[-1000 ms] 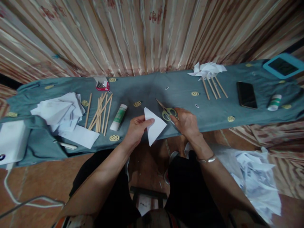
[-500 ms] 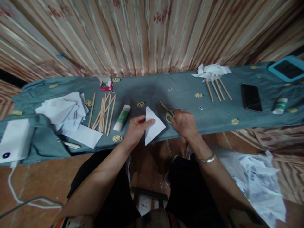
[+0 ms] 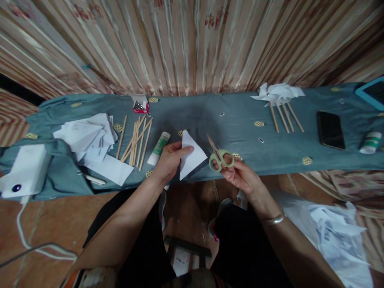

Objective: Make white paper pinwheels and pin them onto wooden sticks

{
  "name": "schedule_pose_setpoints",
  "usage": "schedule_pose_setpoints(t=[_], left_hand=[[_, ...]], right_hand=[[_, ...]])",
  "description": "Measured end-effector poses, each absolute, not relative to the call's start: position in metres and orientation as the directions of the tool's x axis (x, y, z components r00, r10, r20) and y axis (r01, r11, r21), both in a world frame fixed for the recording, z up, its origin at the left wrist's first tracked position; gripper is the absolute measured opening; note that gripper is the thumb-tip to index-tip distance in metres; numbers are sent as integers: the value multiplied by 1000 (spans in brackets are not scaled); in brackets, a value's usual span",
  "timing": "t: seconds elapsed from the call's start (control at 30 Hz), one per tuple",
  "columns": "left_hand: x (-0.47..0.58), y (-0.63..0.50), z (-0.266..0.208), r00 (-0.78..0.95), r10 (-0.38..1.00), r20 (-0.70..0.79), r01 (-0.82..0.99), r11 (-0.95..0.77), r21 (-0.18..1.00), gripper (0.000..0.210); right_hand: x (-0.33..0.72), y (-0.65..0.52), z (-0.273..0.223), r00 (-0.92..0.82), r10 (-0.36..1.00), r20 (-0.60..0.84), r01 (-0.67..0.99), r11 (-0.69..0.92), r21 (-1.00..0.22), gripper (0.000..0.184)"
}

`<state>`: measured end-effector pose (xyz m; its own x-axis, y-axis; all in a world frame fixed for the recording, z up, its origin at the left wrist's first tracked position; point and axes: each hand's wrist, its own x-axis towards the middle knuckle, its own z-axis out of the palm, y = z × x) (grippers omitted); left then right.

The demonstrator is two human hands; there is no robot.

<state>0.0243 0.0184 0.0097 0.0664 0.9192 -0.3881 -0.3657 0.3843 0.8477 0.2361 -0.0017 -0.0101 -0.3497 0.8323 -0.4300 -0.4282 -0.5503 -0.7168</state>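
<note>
My left hand (image 3: pixel 171 159) pinches a folded white paper triangle (image 3: pixel 191 157) along its left edge, thumb on top, above the front of the table. Just right of the paper, my right hand (image 3: pixel 240 173) is closed on a pair of scissors (image 3: pixel 221 158) with pale green handles. Their blades look closed and point up and away to the left, apart from the paper. A green-and-white glue stick (image 3: pixel 159 149) lies left of my left hand. Beyond it are several wooden sticks (image 3: pixel 136 142).
White paper sheets (image 3: pixel 87 138) and a white device (image 3: pixel 27 170) are at the left. A red box of small metal pins (image 3: pixel 140 105) stands behind the sticks. Paper pinwheels (image 3: pixel 279 95), a phone (image 3: pixel 331 130) and another glue stick (image 3: pixel 371 143) lie right. A plastic bag (image 3: pixel 336 232) sits below.
My right hand has lifted the scissors and turned palm up, so the handles now show. The paper stays in my left hand. The whole view has shifted slightly.
</note>
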Motion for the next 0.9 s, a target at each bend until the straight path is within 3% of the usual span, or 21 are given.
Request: schedule_pose_setpoints(t=[0.13,0.27,0.37,0.53,0.7,0.9], left_hand=[[24,20,8,72,923,-378,-357,378,854,21],[23,23,11,47,925,-377,-373,366,853,19],[20,25,15,37,928,-372,-374,358,856,19],[15,27,19,10,931,-365,-346,346,872,19],[17,25,17,22,937,-350,-310,339,888,19],[20,22,12,49,941,-335,-269,336,903,19]], right_hand=[[229,-6,-15,-417,791,-449,-434,-607,-666,14],[226,-10,-13,-392,827,-403,-435,-553,-710,17],[228,-15,-9,-366,857,-363,-362,-491,-792,31],[238,-21,1,-489,832,-262,-118,-361,-925,62],[240,-21,6,-565,776,-280,18,-328,-944,60],[238,-21,3,-562,774,-291,38,-327,-944,52]])
